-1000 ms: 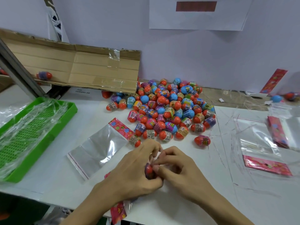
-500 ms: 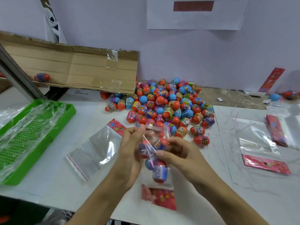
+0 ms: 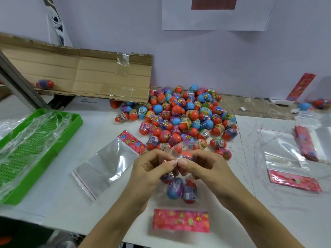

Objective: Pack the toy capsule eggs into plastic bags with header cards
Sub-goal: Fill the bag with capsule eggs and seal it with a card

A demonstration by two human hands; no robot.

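Observation:
A clear plastic bag (image 3: 180, 189) with several capsule eggs inside hangs above the table in front of me, its pink header card (image 3: 181, 221) at the bottom end. My left hand (image 3: 150, 169) and my right hand (image 3: 202, 167) pinch the bag's open top edge between thumbs and fingers, close together. A big pile of red, blue and purple capsule eggs (image 3: 184, 115) lies on the white table just behind my hands. An empty bag with a pink header card (image 3: 107, 161) lies flat to the left.
A green perforated tray (image 3: 34, 151) draped in plastic film sits at the left edge. A folded cardboard sheet (image 3: 86, 76) leans at the back left with one egg (image 3: 44, 84) on it. More empty bags with header cards (image 3: 290, 161) lie at the right.
The filled bag has been lifted from the table and hangs upside-down. Both hands have moved from the eggs to the bag's open edge, coming closer together.

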